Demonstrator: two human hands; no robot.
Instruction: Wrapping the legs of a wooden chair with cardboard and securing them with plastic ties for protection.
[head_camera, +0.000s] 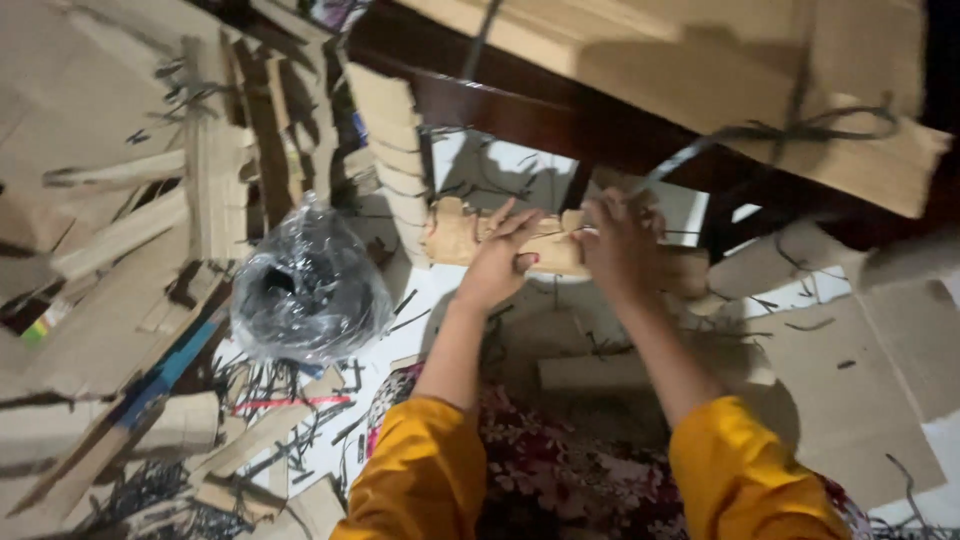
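Observation:
My left hand (500, 258) grips the left part of a long bundle of cardboard strips (460, 232), held out in front of me above the floor. My right hand (620, 245) grips the same bundle further right, fingers curled over its top edge. A dark strap (690, 152) runs up from near my right hand toward a large cardboard stack (700, 70) at the upper right. Both arms wear orange sleeves (420, 480).
A clear plastic bag holding a dark roll (305, 285) lies to the left. Piles of cardboard strips (150, 210) cover the left side, and another stack (395, 150) stands behind the bundle. Flat cardboard sheets (850, 380) lie at right. Black strap scraps litter the white floor (420, 300).

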